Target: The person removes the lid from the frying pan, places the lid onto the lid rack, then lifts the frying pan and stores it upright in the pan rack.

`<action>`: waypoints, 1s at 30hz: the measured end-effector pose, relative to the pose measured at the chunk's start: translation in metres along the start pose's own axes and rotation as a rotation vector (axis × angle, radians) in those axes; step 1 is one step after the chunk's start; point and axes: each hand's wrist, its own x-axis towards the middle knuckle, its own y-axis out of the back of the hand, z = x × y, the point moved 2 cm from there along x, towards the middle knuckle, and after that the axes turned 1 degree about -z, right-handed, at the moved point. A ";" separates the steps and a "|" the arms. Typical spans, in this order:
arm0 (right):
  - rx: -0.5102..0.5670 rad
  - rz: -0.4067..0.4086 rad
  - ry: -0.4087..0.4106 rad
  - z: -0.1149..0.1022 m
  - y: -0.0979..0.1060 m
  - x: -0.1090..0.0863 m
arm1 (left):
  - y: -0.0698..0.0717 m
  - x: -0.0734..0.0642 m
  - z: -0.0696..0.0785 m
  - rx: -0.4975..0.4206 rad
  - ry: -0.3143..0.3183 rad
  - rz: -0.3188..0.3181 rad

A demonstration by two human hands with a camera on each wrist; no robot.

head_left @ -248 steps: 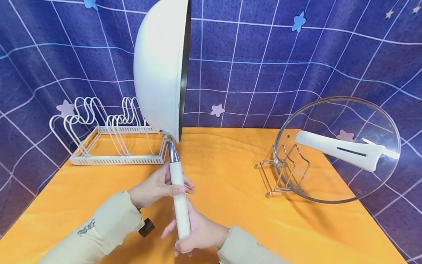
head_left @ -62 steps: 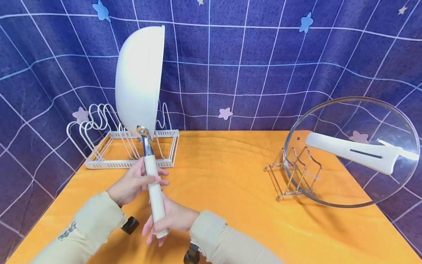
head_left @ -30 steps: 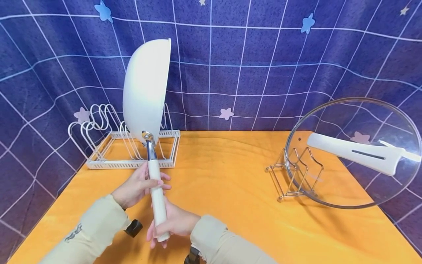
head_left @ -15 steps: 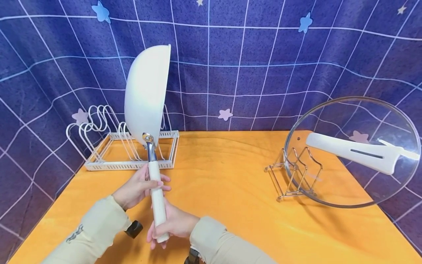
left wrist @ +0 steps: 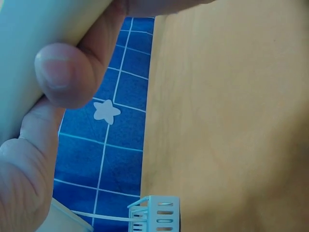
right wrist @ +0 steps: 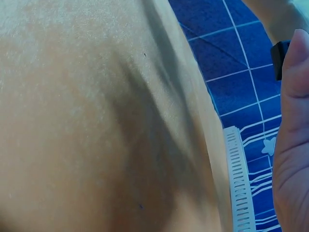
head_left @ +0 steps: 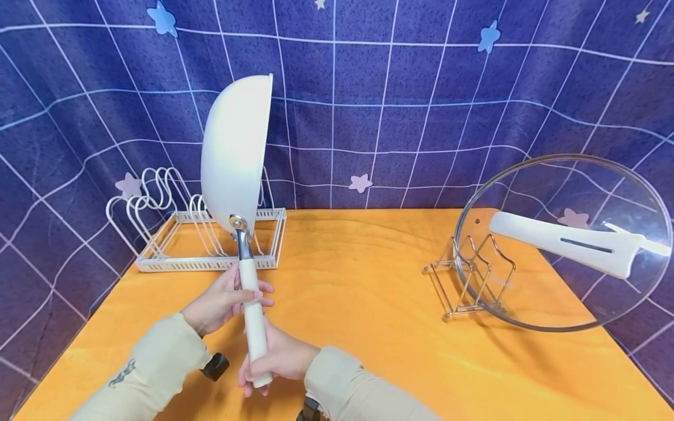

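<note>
A white wok (head_left: 231,152) stands on its side, its bowl upright and its handle pointing back toward me. My left hand (head_left: 223,301) holds the handle near its metal neck, thumb laid across the top. Lower down, my right hand (head_left: 284,354) grips the handle's end. The bowl is over the right part of a white wire pan rack (head_left: 205,264); I cannot tell whether it touches the wires. In the left wrist view the left thumb (left wrist: 67,75) presses the pale handle (left wrist: 29,43). The right wrist view shows part of the right hand (right wrist: 294,130), but not the handle.
On the right, a large glass lid (head_left: 558,292) with a white handle leans in a small metal wire stand (head_left: 463,307). An orange cloth (head_left: 368,280) covers the table. A blue gridded curtain (head_left: 411,128) hangs behind and at both sides.
Since the oldest frame, the wok has moved away from me and lower, to over the rack, with both hands on its handle. During the last second it sinks slightly. Lid and stand stay put.
</note>
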 end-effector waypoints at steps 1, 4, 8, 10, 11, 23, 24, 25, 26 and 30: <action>0.000 0.001 0.000 0.000 0.001 0.000 | 0.000 0.000 0.000 0.003 -0.001 -0.001; 0.005 -0.006 0.006 0.001 0.001 0.000 | -0.001 0.001 -0.001 -0.008 -0.006 -0.004; 0.009 -0.015 0.014 0.000 0.000 -0.001 | 0.000 0.001 -0.002 -0.025 -0.006 -0.011; 0.010 -0.018 0.014 0.000 0.000 -0.001 | 0.000 0.000 -0.003 -0.034 -0.001 -0.012; 0.013 -0.017 0.014 0.000 -0.001 -0.001 | 0.000 0.000 -0.003 -0.037 0.000 -0.013; 0.012 0.000 -0.001 0.005 0.003 -0.003 | 0.002 -0.001 -0.011 -0.027 0.018 -0.003; 0.010 -0.002 0.001 0.005 0.003 -0.003 | 0.002 -0.001 -0.012 -0.027 0.018 -0.001; 0.008 -0.003 0.003 0.005 0.003 -0.004 | 0.002 -0.001 -0.012 -0.028 0.018 0.000; 0.007 -0.006 0.005 0.005 0.003 -0.004 | 0.001 0.000 -0.012 -0.029 0.018 0.002; -0.001 -0.010 0.010 0.005 0.003 -0.004 | 0.000 0.000 -0.013 -0.029 0.010 0.004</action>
